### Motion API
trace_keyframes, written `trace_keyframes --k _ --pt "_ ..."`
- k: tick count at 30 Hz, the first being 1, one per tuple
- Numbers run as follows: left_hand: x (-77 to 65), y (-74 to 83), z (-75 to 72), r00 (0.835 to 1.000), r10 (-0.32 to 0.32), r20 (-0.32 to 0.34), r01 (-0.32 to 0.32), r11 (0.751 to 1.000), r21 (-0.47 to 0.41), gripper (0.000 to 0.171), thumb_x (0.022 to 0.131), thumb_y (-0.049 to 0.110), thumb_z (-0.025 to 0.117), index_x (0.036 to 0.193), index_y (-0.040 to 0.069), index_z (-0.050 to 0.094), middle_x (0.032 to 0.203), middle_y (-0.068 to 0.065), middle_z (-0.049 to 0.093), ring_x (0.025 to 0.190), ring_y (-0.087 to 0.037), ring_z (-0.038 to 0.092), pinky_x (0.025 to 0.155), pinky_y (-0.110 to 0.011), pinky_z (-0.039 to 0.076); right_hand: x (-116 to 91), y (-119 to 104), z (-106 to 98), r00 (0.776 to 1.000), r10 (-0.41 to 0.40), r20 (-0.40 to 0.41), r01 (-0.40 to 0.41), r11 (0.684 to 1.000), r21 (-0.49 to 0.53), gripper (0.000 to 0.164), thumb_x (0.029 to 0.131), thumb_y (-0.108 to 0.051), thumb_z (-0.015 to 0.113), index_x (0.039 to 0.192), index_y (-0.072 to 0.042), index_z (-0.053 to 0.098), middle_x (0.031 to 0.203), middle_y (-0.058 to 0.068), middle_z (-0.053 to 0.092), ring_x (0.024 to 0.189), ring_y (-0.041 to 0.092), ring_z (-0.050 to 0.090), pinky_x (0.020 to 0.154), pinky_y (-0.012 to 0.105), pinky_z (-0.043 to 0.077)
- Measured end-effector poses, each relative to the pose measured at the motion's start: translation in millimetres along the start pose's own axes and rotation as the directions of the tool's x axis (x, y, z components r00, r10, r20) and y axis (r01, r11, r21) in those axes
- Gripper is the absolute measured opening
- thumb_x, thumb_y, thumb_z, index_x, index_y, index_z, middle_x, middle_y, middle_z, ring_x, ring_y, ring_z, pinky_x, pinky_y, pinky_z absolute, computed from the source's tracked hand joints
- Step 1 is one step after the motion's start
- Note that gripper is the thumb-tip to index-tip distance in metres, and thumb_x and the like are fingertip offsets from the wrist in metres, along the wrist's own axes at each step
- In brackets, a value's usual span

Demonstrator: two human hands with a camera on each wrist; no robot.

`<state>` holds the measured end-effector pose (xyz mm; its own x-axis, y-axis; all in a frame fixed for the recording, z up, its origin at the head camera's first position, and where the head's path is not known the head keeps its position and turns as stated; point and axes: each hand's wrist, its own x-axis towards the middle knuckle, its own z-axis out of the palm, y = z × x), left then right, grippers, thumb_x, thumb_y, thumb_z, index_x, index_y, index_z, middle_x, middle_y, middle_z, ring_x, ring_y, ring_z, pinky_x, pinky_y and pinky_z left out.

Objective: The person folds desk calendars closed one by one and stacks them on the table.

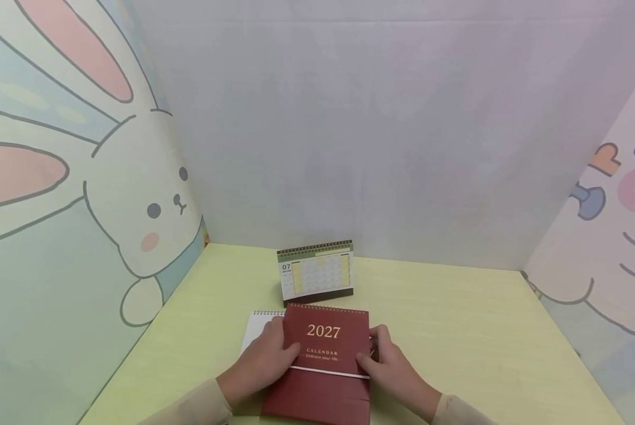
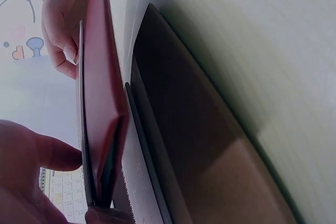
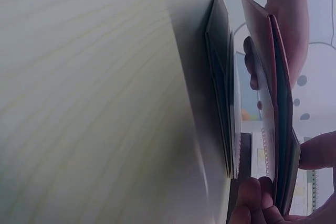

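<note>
A dark red 2027 desk calendar [image 1: 317,398], spiral-bound at the top with a pale band across its cover, is held up by both hands. My left hand [image 1: 264,361] grips its left edge, thumb on the cover and fingers behind. On the opposite edge, my right hand [image 1: 394,367] pinches it the same way, thumb in front. Beneath it lies a second spiral-bound calendar [image 1: 252,326], its white page showing at the upper left and the rest hidden. In the right wrist view a gap shows between the red calendar [image 3: 284,103] and the lower one [image 3: 215,85].
A small desk calendar [image 1: 317,274] showing month 07 stands tent-like behind the red one. The pale yellow tabletop [image 1: 477,330] meets a plain back wall [image 1: 402,147]. Side walls carry cartoon prints, a rabbit [image 1: 131,195] on the left one.
</note>
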<state>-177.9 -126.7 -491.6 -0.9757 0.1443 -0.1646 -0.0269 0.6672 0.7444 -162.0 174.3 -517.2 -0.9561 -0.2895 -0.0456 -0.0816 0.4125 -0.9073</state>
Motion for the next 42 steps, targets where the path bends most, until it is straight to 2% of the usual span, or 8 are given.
trace_keyframes --k 8,14,19,31,42 --pt "-1.3 -1.1 -4.6 1.000 -0.015 -0.018 0.015 1.000 0.020 0.078 0.109 0.031 0.077 0.168 -0.009 0.043 0.140 -0.020 0.065 0.107 -0.027 0.072 0.083 -0.049 0.068 1.0 -3.4 3.5 0.999 -0.018 0.028 0.017 0.998 0.053 0.047 0.114 -0.010 0.070 0.149 0.006 0.044 0.117 0.012 0.075 0.093 0.009 0.068 0.077 0.022 0.056" --pt "-0.3 -5.4 -4.4 0.999 -0.042 -0.019 0.043 0.999 0.006 0.077 0.110 0.031 0.077 0.168 -0.007 0.043 0.138 -0.019 0.065 0.104 -0.025 0.072 0.078 -0.047 0.069 2.3 -4.2 7.5 0.999 -0.005 0.035 0.004 0.999 0.051 0.049 0.113 -0.010 0.071 0.150 0.006 0.044 0.115 0.011 0.075 0.091 0.010 0.068 0.076 0.022 0.056" --pt "-0.5 -6.4 -6.4 0.998 -0.052 -0.029 0.053 0.999 0.014 0.080 0.110 0.031 0.078 0.169 -0.008 0.041 0.140 -0.020 0.065 0.104 -0.026 0.072 0.079 -0.047 0.070 4.3 -5.2 11.4 1.000 0.005 0.031 -0.006 0.999 0.049 0.053 0.111 -0.011 0.073 0.152 0.006 0.045 0.117 0.012 0.073 0.093 0.013 0.069 0.077 0.022 0.057" --pt "-1.4 -9.4 -9.8 0.997 -0.074 -0.012 0.074 0.997 -0.014 0.077 0.111 0.031 0.077 0.168 -0.007 0.041 0.134 -0.019 0.066 0.099 -0.024 0.073 0.073 -0.047 0.071 6.8 -4.6 17.1 0.999 -0.012 0.039 0.010 0.999 0.051 0.059 0.109 -0.009 0.073 0.157 0.009 0.044 0.117 0.011 0.072 0.093 0.014 0.069 0.078 0.022 0.055" --pt "-1.5 -14.6 -10.1 0.995 -0.102 -0.009 0.101 0.995 -0.023 0.075 0.112 0.031 0.076 0.166 -0.006 0.042 0.132 -0.018 0.066 0.098 -0.024 0.072 0.073 -0.047 0.072 9.3 -3.4 21.3 0.997 -0.026 0.078 0.021 0.998 0.055 0.062 0.109 -0.010 0.073 0.158 0.011 0.042 0.119 0.013 0.072 0.094 0.014 0.069 0.077 0.023 0.055"
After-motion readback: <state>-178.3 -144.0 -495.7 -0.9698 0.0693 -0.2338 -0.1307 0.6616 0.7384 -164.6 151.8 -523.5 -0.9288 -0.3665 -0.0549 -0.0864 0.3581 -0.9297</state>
